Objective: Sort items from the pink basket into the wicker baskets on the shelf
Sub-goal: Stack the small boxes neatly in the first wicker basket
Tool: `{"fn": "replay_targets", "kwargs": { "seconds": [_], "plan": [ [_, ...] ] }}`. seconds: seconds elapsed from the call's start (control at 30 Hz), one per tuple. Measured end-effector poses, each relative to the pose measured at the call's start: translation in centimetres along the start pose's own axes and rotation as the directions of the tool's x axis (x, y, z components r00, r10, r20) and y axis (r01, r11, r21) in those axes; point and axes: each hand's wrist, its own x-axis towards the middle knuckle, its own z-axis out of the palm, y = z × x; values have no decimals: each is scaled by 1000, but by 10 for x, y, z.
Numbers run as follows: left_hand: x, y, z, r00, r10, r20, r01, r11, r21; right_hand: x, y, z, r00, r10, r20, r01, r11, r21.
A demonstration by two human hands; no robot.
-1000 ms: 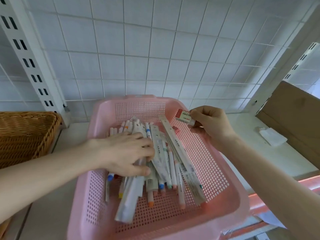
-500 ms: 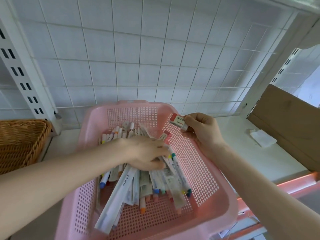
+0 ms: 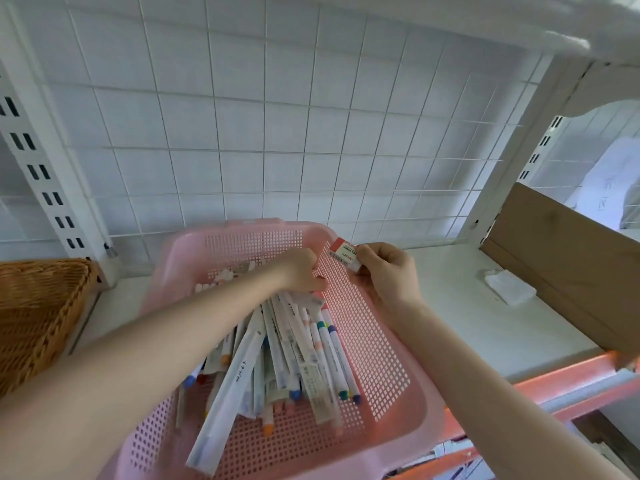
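Observation:
A pink perforated basket [image 3: 374, 362] sits on the white shelf, full of several pens and markers [image 3: 294, 355]. My left hand [image 3: 302, 270] reaches deep into the basket's far right corner, fingers curled down among the pens; what it grips is hidden. At the basket's right rim my right hand [image 3: 388, 271] pinches a small white eraser with a red end [image 3: 343, 252]. A wicker basket [image 3: 38, 317] stands at the left edge.
A white wire grid [image 3: 277, 133] backs the shelf. To the right lie a small white packet [image 3: 509, 289] and a leaning brown cardboard panel [image 3: 568, 258]. An orange shelf rail [image 3: 554, 386] runs along the front right.
My left hand has moved from the middle of the pen pile to the basket's far right corner, close to my right hand. The pens have shifted. The right hand still holds the eraser.

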Motion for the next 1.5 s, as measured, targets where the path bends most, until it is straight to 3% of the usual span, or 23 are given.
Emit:
{"fn": "replay_targets", "kwargs": {
  "seconds": [0.2,0.33,0.4,0.47,0.6,0.77,0.93,1.03,1.27,1.4,1.5],
  "plan": [
    [7,-1,3,998,-57,2,57,996,-64,-1,2,-2,999,-40,19,42,994,-97],
    [-16,5,-22,973,-133,-189,77,957,-280,-1,1,-2,999,-16,31,19,996,-90],
    [-35,5,-33,940,-226,-254,72,863,-500,-1,-2,-2,999,-11,42,13,998,-69],
    [-56,6,-41,920,-321,-226,71,701,-709,-4,-7,-2,997,-11,76,15,998,-55],
    [-95,17,-51,919,-348,-186,5,482,-876,-16,-20,-4,983,10,185,0,999,-53],
    [-145,32,-45,863,-392,-320,-118,458,-881,-32,-39,-3,916,16,402,-41,998,53],
    [-190,35,-36,768,-508,-389,-164,431,-887,-45,-41,18,786,27,617,-69,997,44],
    [-220,26,-35,718,-557,-417,-139,472,-870,-62,-40,34,747,22,665,-36,999,7],
    [-301,-2,-27,603,-670,-433,-185,411,-893,-122,-37,83,647,16,763,6,1000,-26],
    [-362,-30,-23,512,-721,-466,-191,434,-881,-172,-32,125,582,18,813,-17,1000,-9],
    [-417,-54,-18,471,-763,-444,-209,392,-896,-219,-19,162,533,21,846,-52,999,8]
  ]
}}
